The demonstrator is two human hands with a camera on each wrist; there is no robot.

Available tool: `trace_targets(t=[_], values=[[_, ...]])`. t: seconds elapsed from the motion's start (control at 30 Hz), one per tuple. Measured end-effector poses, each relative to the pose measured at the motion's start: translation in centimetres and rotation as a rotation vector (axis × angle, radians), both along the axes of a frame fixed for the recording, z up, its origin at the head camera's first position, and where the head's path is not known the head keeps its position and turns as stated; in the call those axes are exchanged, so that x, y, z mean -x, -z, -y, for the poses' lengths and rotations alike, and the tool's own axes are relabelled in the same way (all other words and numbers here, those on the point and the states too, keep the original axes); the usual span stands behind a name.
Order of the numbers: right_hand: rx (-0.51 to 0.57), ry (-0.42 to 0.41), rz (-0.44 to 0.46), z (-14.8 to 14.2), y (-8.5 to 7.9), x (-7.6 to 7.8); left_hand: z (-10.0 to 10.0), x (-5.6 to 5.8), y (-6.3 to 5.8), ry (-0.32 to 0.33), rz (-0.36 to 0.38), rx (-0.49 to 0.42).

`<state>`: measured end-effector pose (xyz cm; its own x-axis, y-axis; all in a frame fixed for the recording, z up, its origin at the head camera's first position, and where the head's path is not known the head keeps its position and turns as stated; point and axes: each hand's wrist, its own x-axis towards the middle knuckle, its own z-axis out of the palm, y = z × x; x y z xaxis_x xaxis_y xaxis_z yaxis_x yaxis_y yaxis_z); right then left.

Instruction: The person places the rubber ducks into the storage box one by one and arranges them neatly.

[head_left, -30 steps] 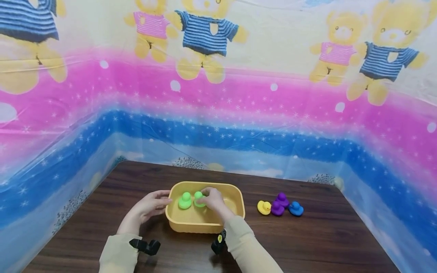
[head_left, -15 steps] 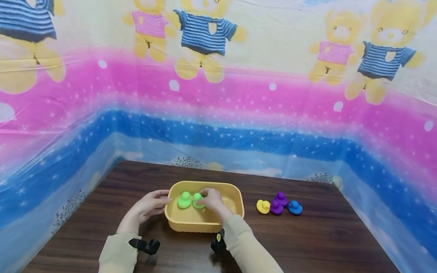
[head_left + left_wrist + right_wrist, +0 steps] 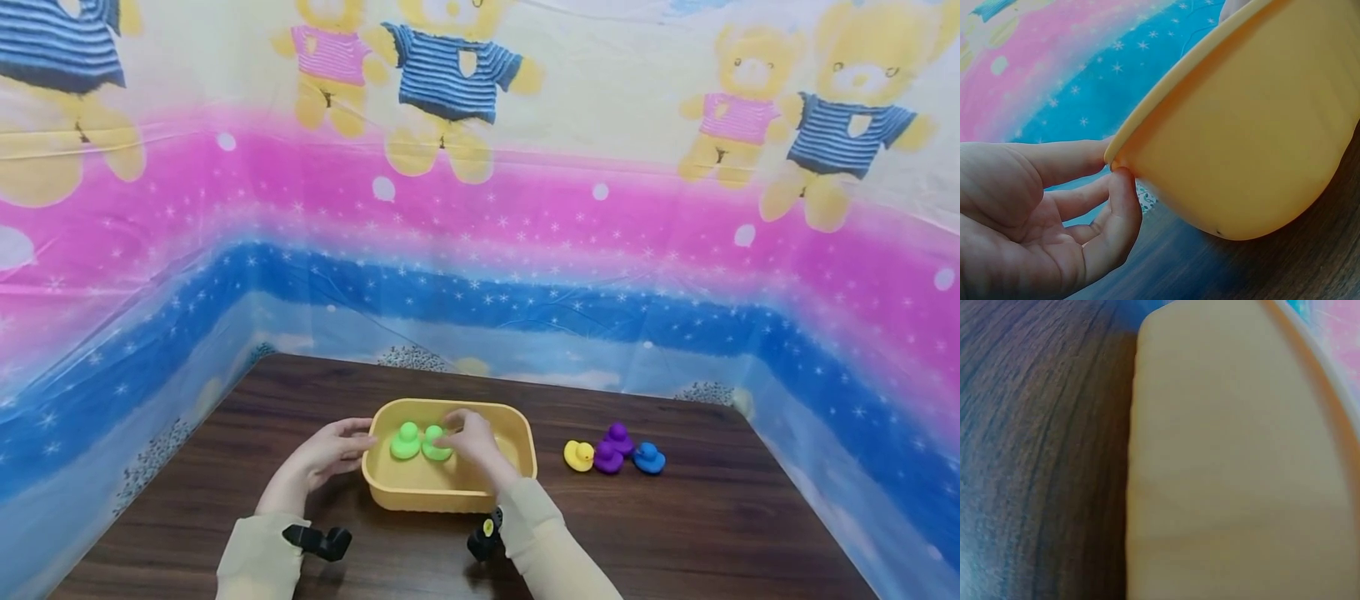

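A yellow plastic basin (image 3: 420, 498) stands on the table with two lime-green rubber ducks inside, a left duck (image 3: 406, 442) and a right duck (image 3: 435, 444). At the basin's left end my left hand (image 3: 335, 447) pinches the rim (image 3: 1166, 87) between thumb and a bent finger, plain in the left wrist view. My right hand (image 3: 472, 437) hovers inside the basin just right of the right duck, its fingers spread apart with nothing seen between them. The right wrist view shows only the basin's outer wall (image 3: 1235, 450) and the table; the right hand is out of that view.
Right of the basin, on the dark wooden table (image 3: 712, 517), sit a yellow duck (image 3: 578, 456), two purple ducks (image 3: 609, 457) and a blue duck (image 3: 648, 458), close together. A printed bear curtain (image 3: 480, 317) walls the table's back and sides.
My right hand has let go of the right green duck and shifted slightly to the right. The left hand and the basin keep their places.
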<state>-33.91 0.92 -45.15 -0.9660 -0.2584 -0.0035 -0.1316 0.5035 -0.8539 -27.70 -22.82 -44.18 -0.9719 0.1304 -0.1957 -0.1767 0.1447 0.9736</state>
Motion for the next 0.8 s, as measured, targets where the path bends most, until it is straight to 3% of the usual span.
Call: trace_targets(t=[0.2, 0.43, 0.67, 0.8], values=[[0.013, -0.005, -0.079, -0.6, -1.2, -0.4, 0.1, 0.0, 0.0, 0.004, 0.003, -0.004], [0.061, -0.042, -0.171, -3.0, -3.6, -2.0, 0.1, 0.1, 0.1, 0.005, 0.016, -0.001], [0.115, 0.034, -0.281, -6.4, -5.5, -2.5, 0.0, 0.0, 0.0, 0.016, 0.014, -0.007], [0.111, 0.126, -0.321, -8.7, -5.9, -2.6, 0.2, 0.0, -0.1, 0.029, 0.009, -0.006]])
